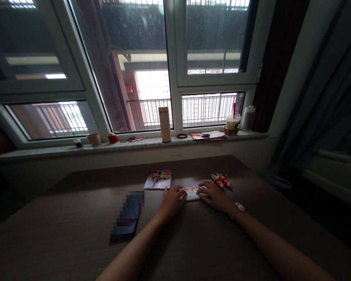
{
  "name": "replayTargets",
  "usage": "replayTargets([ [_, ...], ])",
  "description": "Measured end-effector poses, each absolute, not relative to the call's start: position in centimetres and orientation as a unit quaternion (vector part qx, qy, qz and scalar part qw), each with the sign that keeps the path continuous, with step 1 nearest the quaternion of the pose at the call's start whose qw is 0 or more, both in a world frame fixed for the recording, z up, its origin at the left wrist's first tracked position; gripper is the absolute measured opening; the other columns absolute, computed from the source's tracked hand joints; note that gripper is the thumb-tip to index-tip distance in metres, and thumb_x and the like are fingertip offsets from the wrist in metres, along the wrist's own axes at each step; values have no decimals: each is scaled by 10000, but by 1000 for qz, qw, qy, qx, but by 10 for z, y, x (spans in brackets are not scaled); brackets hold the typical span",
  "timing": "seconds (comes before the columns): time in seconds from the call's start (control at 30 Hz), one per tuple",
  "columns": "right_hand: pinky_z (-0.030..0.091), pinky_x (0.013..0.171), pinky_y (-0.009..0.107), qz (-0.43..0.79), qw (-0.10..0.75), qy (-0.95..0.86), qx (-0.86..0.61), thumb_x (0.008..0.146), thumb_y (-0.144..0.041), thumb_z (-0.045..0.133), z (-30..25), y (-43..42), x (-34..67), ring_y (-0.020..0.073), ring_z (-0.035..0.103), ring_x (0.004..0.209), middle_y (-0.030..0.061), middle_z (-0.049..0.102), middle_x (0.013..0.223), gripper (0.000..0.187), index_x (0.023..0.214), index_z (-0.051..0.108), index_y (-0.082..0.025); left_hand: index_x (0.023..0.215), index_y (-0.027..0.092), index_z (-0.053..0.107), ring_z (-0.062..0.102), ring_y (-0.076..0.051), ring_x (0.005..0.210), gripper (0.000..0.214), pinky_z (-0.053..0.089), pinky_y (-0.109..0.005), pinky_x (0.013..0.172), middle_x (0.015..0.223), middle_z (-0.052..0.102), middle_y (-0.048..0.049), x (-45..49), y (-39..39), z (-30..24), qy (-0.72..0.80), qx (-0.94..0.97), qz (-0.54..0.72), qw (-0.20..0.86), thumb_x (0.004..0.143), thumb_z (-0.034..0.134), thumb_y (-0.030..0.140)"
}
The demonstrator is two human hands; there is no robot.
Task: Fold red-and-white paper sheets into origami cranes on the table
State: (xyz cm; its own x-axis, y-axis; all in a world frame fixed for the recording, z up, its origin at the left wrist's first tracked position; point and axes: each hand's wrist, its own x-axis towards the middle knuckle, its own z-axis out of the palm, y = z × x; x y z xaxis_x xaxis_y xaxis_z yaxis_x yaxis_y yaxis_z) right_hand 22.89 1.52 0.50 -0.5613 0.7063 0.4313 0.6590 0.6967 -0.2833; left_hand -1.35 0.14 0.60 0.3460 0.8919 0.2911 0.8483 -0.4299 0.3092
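On the dark table, a folded strip of printed paper (192, 194) lies between my hands, pale with some pink and yellow along its far edge. My left hand (173, 200) grips its left end with curled fingers. At the other end, my right hand (215, 196), with a bracelet at the wrist, has its fingertips bent onto the paper. Small red folded-paper pieces (221, 181) with pointed tips sit just beyond my right hand. Beyond my left hand lies a stack of colourful printed sheets (158, 180).
A dark phone-like slab (128, 218), partly pixelated, lies left of my left forearm. Along the windowsill (140, 145) stand a beige flask (164, 125), a paper cup (94, 139), a drink cup with red straw (233, 121) and a grey bottle (248, 118). Scissors (204, 135) rest on red-edged papers.
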Motion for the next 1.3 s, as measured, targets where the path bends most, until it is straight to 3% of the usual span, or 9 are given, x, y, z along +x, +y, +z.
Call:
replayTargets([
  [0.5, 403, 1034, 447, 53, 234, -885, -398, 946, -378, 523, 8, 15, 233, 252, 576, 1128, 83, 663, 1194, 285, 1130, 705, -259, 961, 251, 680, 559, -229, 1153, 172, 243, -545, 1140, 1175, 674, -40, -13, -1, 10, 517, 826, 216, 63, 913, 541, 339],
  [0.73, 393, 1039, 437, 53, 222, -888, -400, 923, -394, 560, 13, 12, 231, 247, 550, 1129, 78, 645, 1165, 316, 1191, 678, -276, 1160, 322, 663, 533, -258, 1202, 279, 207, -604, 1140, 1240, 640, -42, -14, -4, 12, 507, 837, 197, 50, 904, 567, 376],
  [0.93, 380, 1063, 456, 65, 210, -882, -416, 938, -400, 531, 9, 12, 231, 259, 510, 1207, 75, 584, 1278, 349, 1260, 635, -318, 1191, 349, 658, 500, -263, 1246, 295, 183, -628, 1142, 1301, 614, -39, -14, -3, 9, 516, 833, 191, 54, 913, 561, 372],
  [1.3, 367, 1054, 483, 51, 197, -878, -433, 974, -406, 462, 5, 13, 227, 259, 497, 1185, 68, 571, 1260, 396, 1361, 537, -368, 1196, 334, 657, 512, -247, 1232, 290, 176, -613, 1149, 1280, 612, -49, -14, 1, 7, 518, 831, 195, 59, 934, 535, 348],
])
